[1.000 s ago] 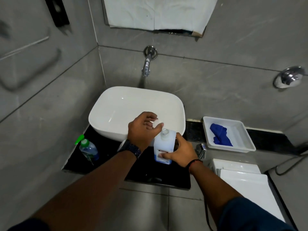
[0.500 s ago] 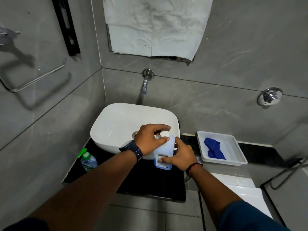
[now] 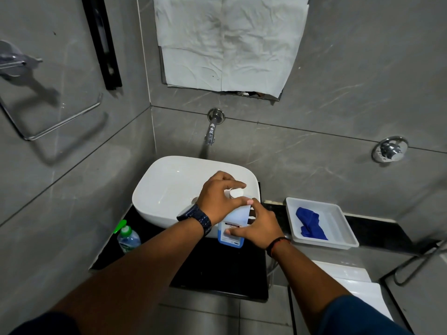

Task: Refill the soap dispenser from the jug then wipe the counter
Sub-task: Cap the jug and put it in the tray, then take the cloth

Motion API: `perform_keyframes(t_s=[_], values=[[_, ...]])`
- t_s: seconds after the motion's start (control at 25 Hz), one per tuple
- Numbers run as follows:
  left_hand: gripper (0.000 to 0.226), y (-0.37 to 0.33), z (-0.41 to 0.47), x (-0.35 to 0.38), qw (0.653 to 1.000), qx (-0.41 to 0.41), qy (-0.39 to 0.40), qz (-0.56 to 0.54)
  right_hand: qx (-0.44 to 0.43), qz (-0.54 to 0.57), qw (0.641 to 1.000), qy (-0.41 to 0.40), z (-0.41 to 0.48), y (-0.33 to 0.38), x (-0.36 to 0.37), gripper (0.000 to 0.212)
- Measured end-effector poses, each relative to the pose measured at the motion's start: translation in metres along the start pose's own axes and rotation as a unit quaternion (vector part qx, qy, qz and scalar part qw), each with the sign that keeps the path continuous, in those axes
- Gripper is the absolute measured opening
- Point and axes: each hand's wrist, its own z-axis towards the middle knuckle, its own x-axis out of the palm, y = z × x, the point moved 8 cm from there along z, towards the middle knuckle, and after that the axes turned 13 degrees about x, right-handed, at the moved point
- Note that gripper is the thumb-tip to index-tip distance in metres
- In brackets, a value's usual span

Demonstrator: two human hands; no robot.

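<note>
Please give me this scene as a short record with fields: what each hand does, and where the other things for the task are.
left hand: fingers around the white cap on top of the jug
right hand: grips the side of the jug, which stands on the black counter
soap dispenser: on the counter, left of the basin, green pump
blue cloth: in the white tray, untouched

Head camera looks steeply down, close over the basin (image 3: 169, 180).

White jug (image 3: 234, 220) upright on black counter (image 3: 217, 272).
</note>
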Motion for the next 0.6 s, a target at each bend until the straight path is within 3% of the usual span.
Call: perform_keyframes(t_s=[0.24, 0.44, 0.6], values=[[0.049, -0.001, 0.005, 0.01, 0.995, 0.005, 0.095, -0.021, 0.011, 0.008, 1.0, 0.025, 0.002, 0.0, -0.002, 0.091], [0.042, 0.004, 0.008, -0.012, 0.998, -0.003, -0.029, 0.058, 0.015, 0.018, 1.0, 0.017, 0.006, 0.004, -0.007, 0.092], [0.046, 0.002, 0.01, -0.017, 0.979, 0.012, -0.019, 0.202, 0.0, -0.004, 1.0, 0.013, 0.006, 0.007, -0.007, 0.086]])
